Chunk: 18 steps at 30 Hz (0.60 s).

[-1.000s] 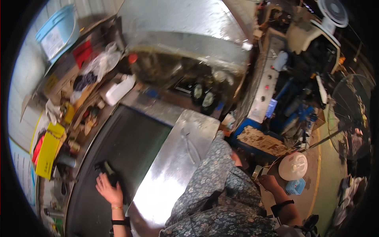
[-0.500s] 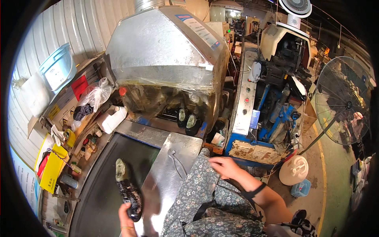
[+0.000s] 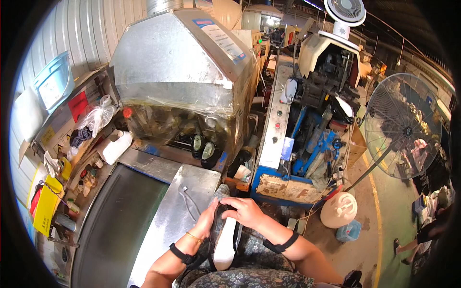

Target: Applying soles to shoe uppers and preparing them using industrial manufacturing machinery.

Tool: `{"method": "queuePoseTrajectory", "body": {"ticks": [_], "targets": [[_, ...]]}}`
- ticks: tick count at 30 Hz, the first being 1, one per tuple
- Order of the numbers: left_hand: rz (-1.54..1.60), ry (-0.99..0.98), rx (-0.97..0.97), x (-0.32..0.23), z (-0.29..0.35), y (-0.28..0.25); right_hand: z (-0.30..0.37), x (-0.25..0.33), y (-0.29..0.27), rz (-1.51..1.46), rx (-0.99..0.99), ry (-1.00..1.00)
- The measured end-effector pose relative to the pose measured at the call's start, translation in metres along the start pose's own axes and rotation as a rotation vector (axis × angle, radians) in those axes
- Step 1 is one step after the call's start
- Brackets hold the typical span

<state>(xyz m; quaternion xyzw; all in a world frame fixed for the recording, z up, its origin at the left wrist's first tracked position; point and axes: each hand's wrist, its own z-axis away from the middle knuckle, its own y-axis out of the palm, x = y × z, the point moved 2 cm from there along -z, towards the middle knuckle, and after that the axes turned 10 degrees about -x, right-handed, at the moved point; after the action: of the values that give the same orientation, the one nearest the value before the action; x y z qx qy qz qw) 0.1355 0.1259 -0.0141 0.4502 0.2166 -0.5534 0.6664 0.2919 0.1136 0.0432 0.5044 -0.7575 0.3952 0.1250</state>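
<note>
A black shoe (image 3: 224, 246) lies on my lap, over the floral apron (image 3: 249, 279), with its white underside turned up. My left hand (image 3: 205, 222) wraps round its left side near the far end. Across that same end, my right hand (image 3: 244, 211) closes with bent fingers over the dark edge. Both hands are on the shoe, and the fingertips partly hide its far end. Left of the hands, metal pliers (image 3: 189, 202) rest on a shiny metal plate (image 3: 165, 225).
A dark conveyor belt (image 3: 115, 225) runs along the left, below a metal hood (image 3: 168, 57). Two black shoes (image 3: 209, 154) stand at the hood's opening. A blue machine (image 3: 283, 185) stands ahead on the right, with a beige jug (image 3: 339, 210) and a large fan (image 3: 406, 127) beyond.
My left hand has brought the black shoe from over the belt to my lap, its white underside now up. My right hand has come down onto it. The view has shifted right.
</note>
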Motion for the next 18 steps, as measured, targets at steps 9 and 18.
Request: {"method": "queuePoseTrajectory", "body": {"ticks": [9, 18], "targets": [[-0.032, 0.102, 0.008, 0.009, -0.018, 0.004, -0.025, -0.015, -0.011, -0.117, 0.149, 0.107], [-0.399, 0.687, -0.127, 0.017, -0.049, -0.025, 0.020, -0.050, 0.035, -0.259, -0.120, 0.328]]}}
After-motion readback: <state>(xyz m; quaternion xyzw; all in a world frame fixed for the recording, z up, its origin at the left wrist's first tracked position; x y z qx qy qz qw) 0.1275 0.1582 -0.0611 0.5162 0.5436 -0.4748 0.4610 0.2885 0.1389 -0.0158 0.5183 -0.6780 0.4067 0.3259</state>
